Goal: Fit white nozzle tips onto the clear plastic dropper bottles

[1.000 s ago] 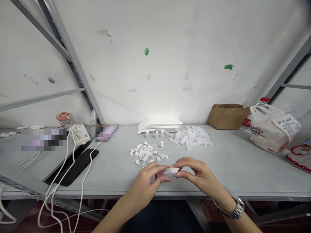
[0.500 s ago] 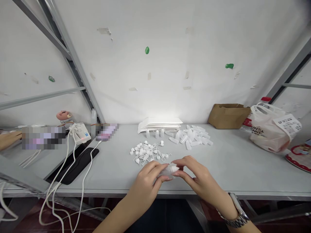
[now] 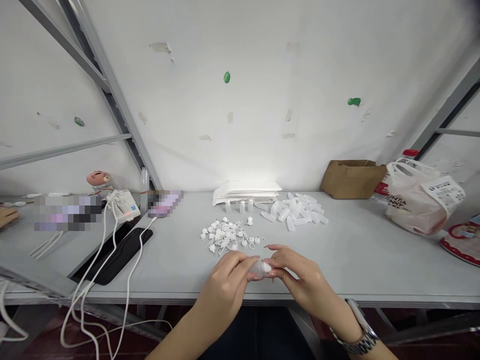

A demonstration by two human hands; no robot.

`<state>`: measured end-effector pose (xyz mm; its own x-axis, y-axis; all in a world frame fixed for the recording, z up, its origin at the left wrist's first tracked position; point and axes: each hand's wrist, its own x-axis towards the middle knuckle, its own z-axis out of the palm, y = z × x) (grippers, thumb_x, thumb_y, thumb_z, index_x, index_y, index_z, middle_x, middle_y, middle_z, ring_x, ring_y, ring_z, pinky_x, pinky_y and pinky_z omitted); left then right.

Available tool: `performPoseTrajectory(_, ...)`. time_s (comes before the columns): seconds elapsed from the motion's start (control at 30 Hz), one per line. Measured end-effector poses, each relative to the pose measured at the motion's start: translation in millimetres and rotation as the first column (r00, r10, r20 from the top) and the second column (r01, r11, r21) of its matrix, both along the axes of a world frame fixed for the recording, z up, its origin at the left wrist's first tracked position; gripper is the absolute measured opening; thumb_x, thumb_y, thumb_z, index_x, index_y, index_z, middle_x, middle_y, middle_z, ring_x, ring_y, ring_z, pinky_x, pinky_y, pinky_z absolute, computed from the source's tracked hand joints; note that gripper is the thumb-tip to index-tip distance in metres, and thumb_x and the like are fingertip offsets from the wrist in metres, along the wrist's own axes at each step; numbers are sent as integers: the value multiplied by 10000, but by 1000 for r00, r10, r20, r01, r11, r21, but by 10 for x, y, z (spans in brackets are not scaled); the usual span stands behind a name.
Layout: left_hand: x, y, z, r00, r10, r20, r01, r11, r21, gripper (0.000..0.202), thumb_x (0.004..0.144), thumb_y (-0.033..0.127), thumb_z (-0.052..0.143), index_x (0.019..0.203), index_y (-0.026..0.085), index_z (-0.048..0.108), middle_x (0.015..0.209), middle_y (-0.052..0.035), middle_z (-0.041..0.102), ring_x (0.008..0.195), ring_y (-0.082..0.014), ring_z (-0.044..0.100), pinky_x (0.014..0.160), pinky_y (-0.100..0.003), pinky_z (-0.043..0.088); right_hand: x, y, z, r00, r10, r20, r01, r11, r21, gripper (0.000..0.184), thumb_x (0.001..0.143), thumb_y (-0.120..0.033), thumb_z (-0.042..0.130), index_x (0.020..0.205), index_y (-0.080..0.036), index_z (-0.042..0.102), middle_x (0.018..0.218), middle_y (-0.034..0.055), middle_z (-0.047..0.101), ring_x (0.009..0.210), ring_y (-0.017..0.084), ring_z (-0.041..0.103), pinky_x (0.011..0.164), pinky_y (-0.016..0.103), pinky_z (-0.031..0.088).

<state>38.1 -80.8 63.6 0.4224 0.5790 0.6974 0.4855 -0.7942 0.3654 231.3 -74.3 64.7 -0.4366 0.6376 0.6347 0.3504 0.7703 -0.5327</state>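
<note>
Translucent soft plastic dropper bottle [image 3: 258,269], apparently light and best taken by its body, is pinched between the fingertips of the left hand [image 3: 225,285] and right hand [image 3: 303,277], just above the pale grey desk [image 3: 168,265].

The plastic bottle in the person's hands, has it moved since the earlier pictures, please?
Yes, the plastic bottle has shifted slightly rightward, away from the pile of white caps.
</note>
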Motion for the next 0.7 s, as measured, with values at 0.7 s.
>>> performPoseTrajectory(0.7, 20, 31, 10, 998, 65, -27, -63, 995, 78, 316, 846, 68, 519, 1152, 144, 537, 905, -68, 604, 847, -158, 574, 727, -282, 535, -10, -46, 135, 940, -176, 291, 140, 980, 143, 150, 910, -116, 378, 940, -170, 515, 764, 49, 536, 699, 176, 459, 692, 354, 419)
